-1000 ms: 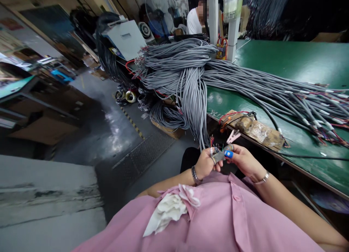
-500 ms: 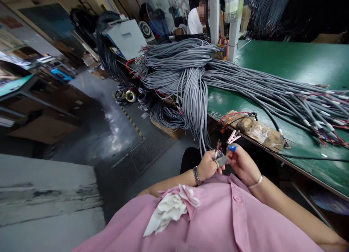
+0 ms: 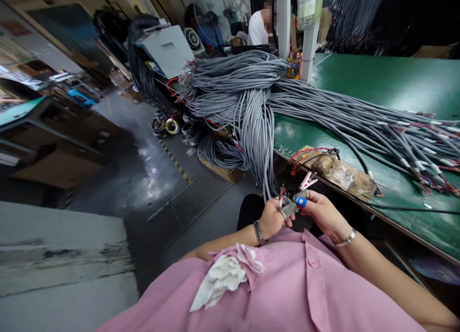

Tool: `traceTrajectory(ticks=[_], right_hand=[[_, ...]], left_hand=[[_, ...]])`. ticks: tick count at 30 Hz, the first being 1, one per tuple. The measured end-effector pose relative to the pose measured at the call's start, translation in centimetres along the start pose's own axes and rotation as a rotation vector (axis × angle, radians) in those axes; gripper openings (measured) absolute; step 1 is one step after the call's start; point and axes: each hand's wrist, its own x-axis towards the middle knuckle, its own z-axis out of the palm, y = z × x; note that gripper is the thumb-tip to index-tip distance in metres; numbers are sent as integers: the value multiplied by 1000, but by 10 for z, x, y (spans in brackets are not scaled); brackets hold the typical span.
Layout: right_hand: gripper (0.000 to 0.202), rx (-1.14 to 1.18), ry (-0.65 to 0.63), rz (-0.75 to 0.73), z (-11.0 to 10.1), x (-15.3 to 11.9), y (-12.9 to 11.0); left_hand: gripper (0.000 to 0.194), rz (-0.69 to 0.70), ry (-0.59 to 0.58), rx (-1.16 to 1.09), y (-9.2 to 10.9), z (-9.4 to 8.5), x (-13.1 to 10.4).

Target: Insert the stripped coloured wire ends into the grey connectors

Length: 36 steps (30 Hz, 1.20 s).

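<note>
My left hand [image 3: 272, 220] is closed around the end of a grey cable, whose thin coloured wires [image 3: 282, 192] fan out above the fingers. Close against it, my right hand [image 3: 322, 214] pinches at these wires with thumb and forefinger; the exact strand is hidden. Blue tape [image 3: 301, 201] wraps the right thumb, and grey covers sit on fingers of both hands. From the left hand, grey cables [image 3: 259, 131] rise to a large bundle draped over the table's end. A pink clip [image 3: 308, 180] stands just above the right fingers, at the table edge.
The green table [image 3: 381, 78] carries more grey cables [image 3: 341, 111] with stripped, white-tagged ends. A tape-wrapped block [image 3: 345, 176] lies along its front edge. Coils and a cardboard box are on the floor beneath. A person in a white shirt [image 3: 257, 29] is at the back.
My right hand has moved left and closed in on the left hand, its blue-taped thumb now lower and against the fingers. The wires in the left hand have shifted slightly left.
</note>
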Motion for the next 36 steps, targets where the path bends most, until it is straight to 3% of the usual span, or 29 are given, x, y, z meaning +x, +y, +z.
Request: traceTrajectory(ticks=[5,10,15,18,21,24,26,31,36], right_hand=[[19,-65,-168,-45,4,-2,-9],[14,-44,47,-75,0,-2,0],[15,325,186,65,-17,10,9],[29,428,136,89,-24,18,6],[40,319,61,-11,-22,24,2],[42,126,213,-219,-16,28,3],[46,95,283,-282,-13,30,4],[57,314,101,-144,-6,36,1],[54,454,153,-111,-1,41,0]], left_hand=[[41,-16,-113,6,1,-2,-1],[40,25,-19,-71,-1,-1,1],[34,36,76,-168,2,3,2],[32,52,105,-214,8,7,5],[30,82,130,-245,13,13,9],[29,77,143,-233,16,19,13],[31,65,152,-213,16,22,15],[34,62,161,-192,12,24,18],[34,57,156,-151,5,22,18]])
